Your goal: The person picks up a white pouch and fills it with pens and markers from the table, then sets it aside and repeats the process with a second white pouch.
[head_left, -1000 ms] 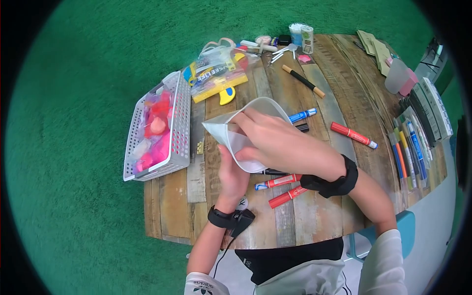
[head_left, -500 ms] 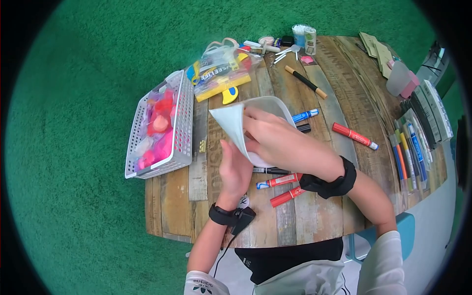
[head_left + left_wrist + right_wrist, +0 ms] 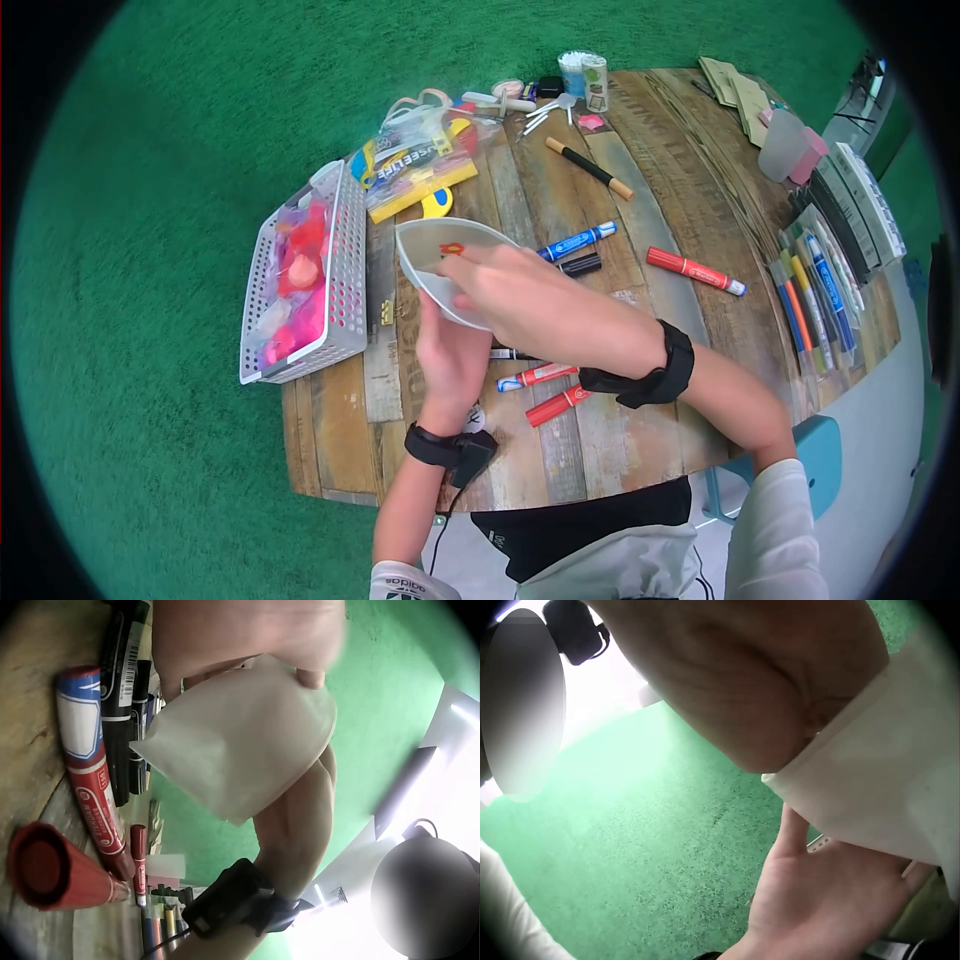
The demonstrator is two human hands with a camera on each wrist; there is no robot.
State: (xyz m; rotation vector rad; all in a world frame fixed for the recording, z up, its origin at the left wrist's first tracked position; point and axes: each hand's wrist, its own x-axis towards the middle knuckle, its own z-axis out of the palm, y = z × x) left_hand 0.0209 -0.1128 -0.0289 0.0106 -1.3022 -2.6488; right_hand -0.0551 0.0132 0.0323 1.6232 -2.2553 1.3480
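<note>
A white pouch [image 3: 422,240], its mouth spread wide, is held above the table. My left hand [image 3: 452,352] grips it from the near side; in the left wrist view the thumb of that hand [image 3: 247,630] lies over the edge of the pouch [image 3: 236,742]. My right hand [image 3: 545,308] reaches into the mouth from the right, its fingertips partly hidden and blurred. Just beyond them, a small red flower shape [image 3: 452,249] shows inside the pouch. In the right wrist view the pouch [image 3: 877,776] covers the fingers of my right hand [image 3: 742,682].
Red markers [image 3: 697,271], a blue marker [image 3: 578,242] and black markers lie around the hands. A white basket [image 3: 347,275] of pink and red items stands left, with a clear bag [image 3: 425,175] behind it. Pens [image 3: 822,285] lie at the right, cotton swabs [image 3: 573,72] at the back.
The head view has shifted slightly. The pouch has tipped so its mouth faces up, and the red flower shape has come into sight. My right hand remains inside the mouth.
</note>
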